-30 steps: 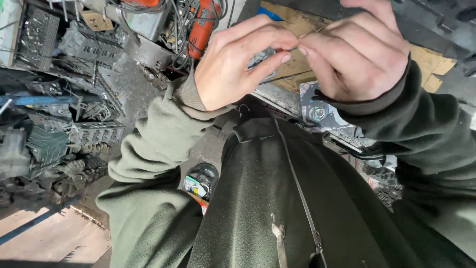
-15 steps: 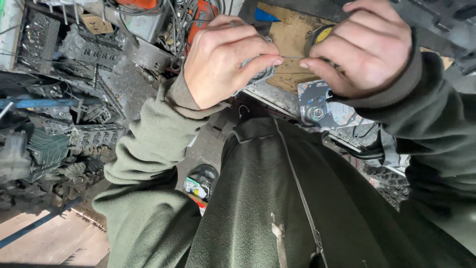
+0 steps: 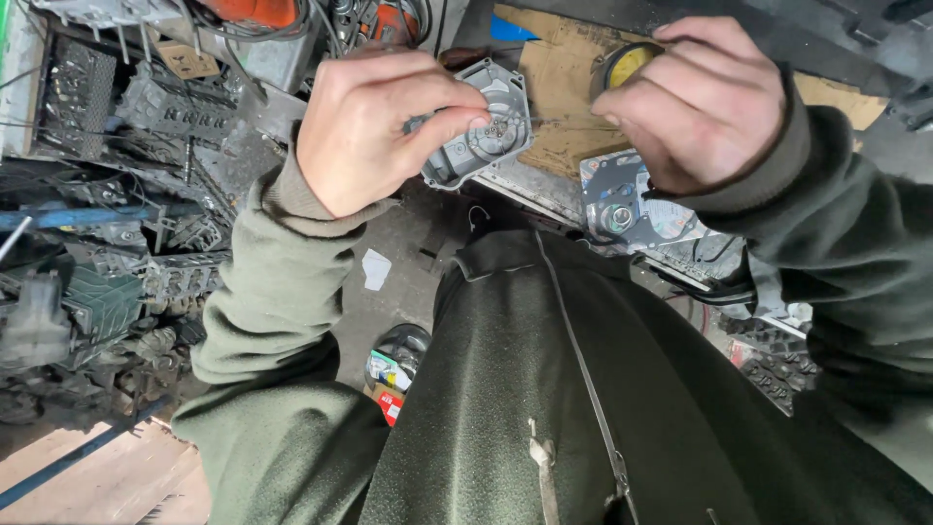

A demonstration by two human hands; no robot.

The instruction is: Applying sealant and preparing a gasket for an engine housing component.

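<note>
Holding a grey cast housing (image 3: 478, 124) in the left hand (image 3: 374, 131): fingers curled round its near edge, thumb pressed across the open face, a closed pinch with the part firmly in it. The housing is tilted, its open face turned up toward the camera, ribs and a small cluster of metal contacts visible just past the thumb tip.

Right hand (image 3: 702, 102) is closed to a fingertip pinch on a thin wire (image 3: 544, 121). The wire runs taut from that pinch straight across to the centre of the housing, ending at the contacts under the left thumb.

Change over the last second: the hands were knuckle to knuckle with the part hidden between them; half a second ago they had begun to part; now they are well apart, the housing is exposed and the wire is drawn out between the two grips. Judgement: the wire is being pulled from, or tensioned against, the housing's centre; which of the two, cannot tell.

Beyond the right hand's pinch lies a yellow-faced round thing (image 3: 627, 64) on cardboard (image 3: 557, 92). Below that hand a flat grey plate (image 3: 637, 204) with a round boss. Left of the left grip, a heap of dark metal scrap (image 3: 117, 146). Green sleeves and jacket (image 3: 544, 408) fill the foreground.
</note>
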